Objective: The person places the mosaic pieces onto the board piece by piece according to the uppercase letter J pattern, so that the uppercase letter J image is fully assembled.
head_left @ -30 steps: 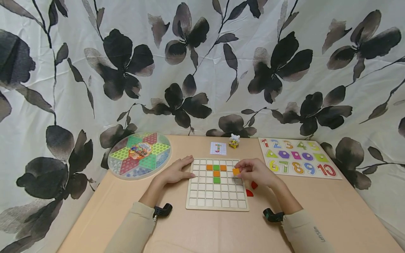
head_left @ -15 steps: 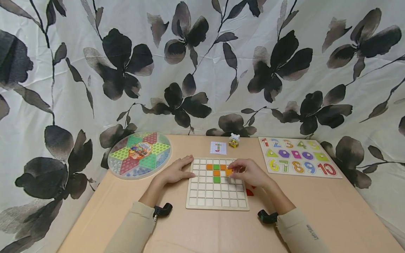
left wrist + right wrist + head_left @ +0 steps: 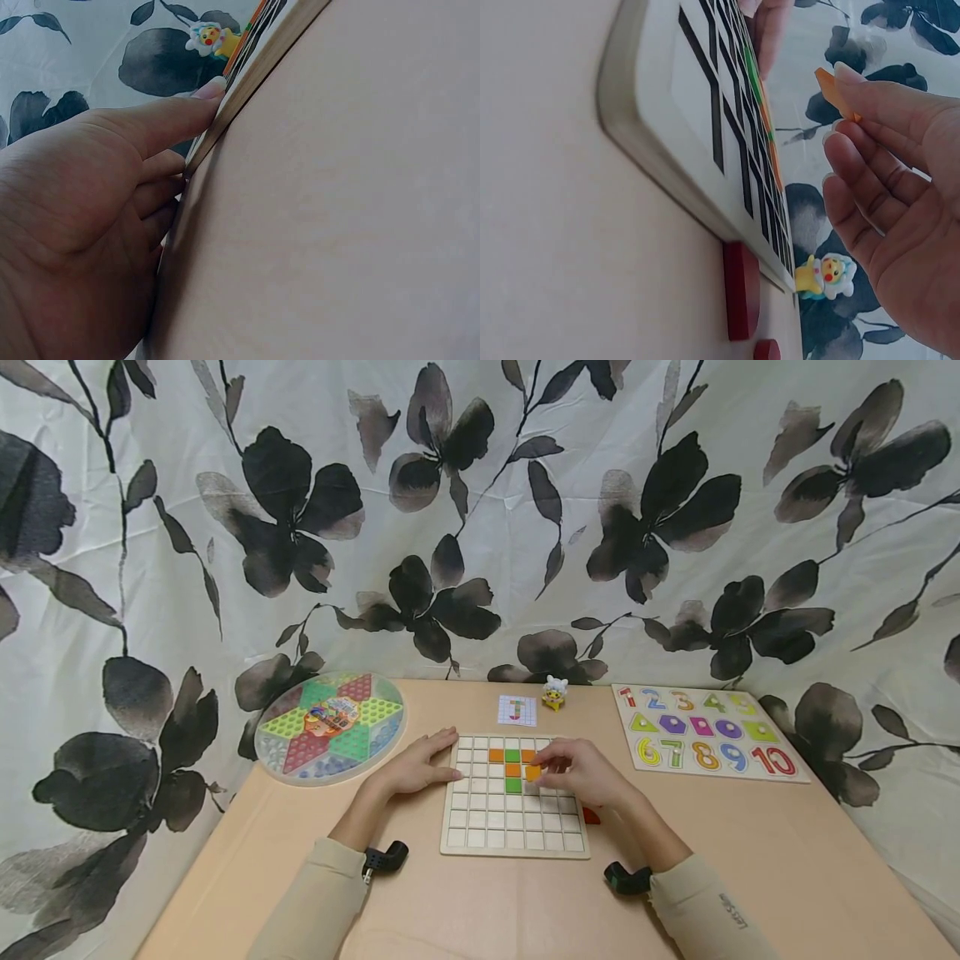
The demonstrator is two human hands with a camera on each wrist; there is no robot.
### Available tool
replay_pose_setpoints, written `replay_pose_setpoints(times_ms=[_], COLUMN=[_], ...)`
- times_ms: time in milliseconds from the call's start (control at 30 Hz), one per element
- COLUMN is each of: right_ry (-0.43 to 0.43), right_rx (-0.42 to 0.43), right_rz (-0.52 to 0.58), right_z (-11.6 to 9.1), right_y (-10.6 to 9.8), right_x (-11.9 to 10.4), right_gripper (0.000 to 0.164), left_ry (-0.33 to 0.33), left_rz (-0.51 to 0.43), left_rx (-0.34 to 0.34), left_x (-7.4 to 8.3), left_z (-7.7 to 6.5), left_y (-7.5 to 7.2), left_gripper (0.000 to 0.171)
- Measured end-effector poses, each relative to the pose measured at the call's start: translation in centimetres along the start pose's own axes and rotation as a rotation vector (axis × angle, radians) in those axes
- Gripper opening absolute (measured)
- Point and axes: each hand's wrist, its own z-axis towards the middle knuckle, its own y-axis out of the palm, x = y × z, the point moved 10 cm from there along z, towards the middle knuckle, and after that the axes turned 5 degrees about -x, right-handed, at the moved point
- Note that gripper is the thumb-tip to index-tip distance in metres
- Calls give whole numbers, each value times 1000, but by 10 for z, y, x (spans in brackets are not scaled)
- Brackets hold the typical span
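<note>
My right hand (image 3: pixel 588 770) pinches an orange square tile (image 3: pixel 532 773) between thumb and fingertips, over the upper right part of a white gridded wooden board (image 3: pixel 480 820). The right wrist view shows this tile tilted and raised above the board. Several tiles sit in the grid: orange, green (image 3: pixel 513 756) and orange in the top row, with an orange one (image 3: pixel 513 770) and a green one (image 3: pixel 513 787) below the middle. At the board's left edge rests my left hand (image 3: pixel 416 766), its thumb (image 3: pixel 210 90) on the rim and its fingers alongside.
Behind the board lie a pattern card (image 3: pixel 517 711) and a small yellow-and-white figurine (image 3: pixel 555 692). A round star-patterned game board (image 3: pixel 330 727) is at left, a number-and-shape board (image 3: pixel 708 731) at right. Red pieces (image 3: pixel 740 292) lie by the board's right edge.
My right hand has carried the orange tile leftward across the board, from near its right edge to beside the middle orange tile. My left hand has stayed in place.
</note>
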Motion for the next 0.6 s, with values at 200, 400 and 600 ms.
replay_pose_setpoints(times_ms=[200,400,600], right_ry=[0,-19,-58], right_rx=[-32,-58,-100], right_rz=[11,-31,-54], right_z=[2,6,8], right_y=[10,21,32], right_x=[-4,-4,-7], right_gripper=[25,25,24], left_ry=[2,0,-1], left_rz=[-2,-11,-13], left_rx=[-3,-6,-4], left_x=[0,2,3], left_z=[0,-2,-2], left_y=[0,0,-1], left_gripper=[85,84,84])
